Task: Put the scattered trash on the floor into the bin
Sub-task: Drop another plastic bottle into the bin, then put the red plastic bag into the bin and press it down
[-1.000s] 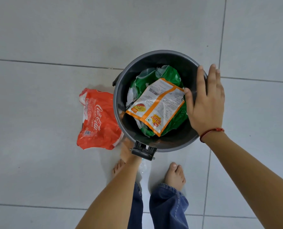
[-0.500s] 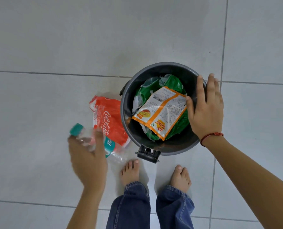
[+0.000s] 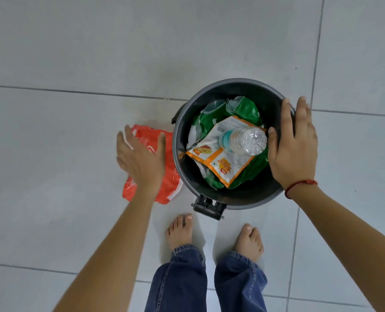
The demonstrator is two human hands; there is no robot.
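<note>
A dark grey round bin [image 3: 227, 91] stands on the tiled floor. Inside it lie a green wrapper [image 3: 245, 109], an orange and white snack packet [image 3: 211, 154] and a clear plastic bottle [image 3: 245, 141] with a teal label on top. A red plastic bag [image 3: 169, 185] lies on the floor against the bin's left side. My left hand [image 3: 139, 158] hovers over that bag, fingers spread, holding nothing. My right hand [image 3: 295, 145] rests on the bin's right rim, thumb inside and fingers over the edge.
My two bare feet [image 3: 180, 230] in blue jeans stand just in front of the bin, by its black pedal [image 3: 207, 208]. Grey floor tiles stretch all around.
My left hand held the bottle at the left half a second ago; the bottle now lies in the bin and the hand is empty over the red bag. The right hand stayed on the rim.
</note>
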